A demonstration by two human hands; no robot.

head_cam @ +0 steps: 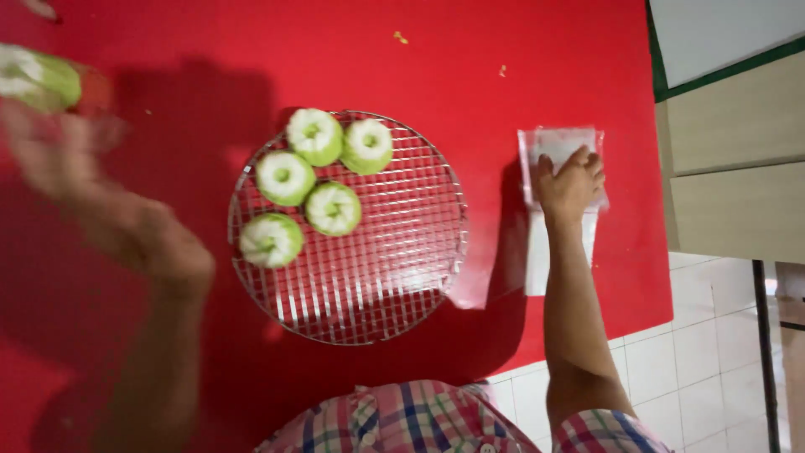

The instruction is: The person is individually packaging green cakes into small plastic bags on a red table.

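While the head camera looked straight down, a red table top (520,50) filled most of the view, with a round wire cooling rack (394,268) lying flat near its middle. Five small green-and-white ring-shaped cakes (333,208) sat on the far left part of the rack, close together, two at the back, two in the middle and one at the near left edge; the remaining wires were bare.

To the right of the rack, well apart from it, lay a stack of clear plastic bags (560,243). The right hand (570,183) rested on top of the stack, palm down, fingers spread flat and not clamped on anything.

At the far left, the left hand (59,155) was blurred; one more green-and-white cake (38,80) showed just beyond its fingers, and I cannot tell whether the fingers gripped it or only touched it.

A checked shirt (402,419) showed at the bottom edge, and white floor tiles (696,352) lay beyond the table's right side.
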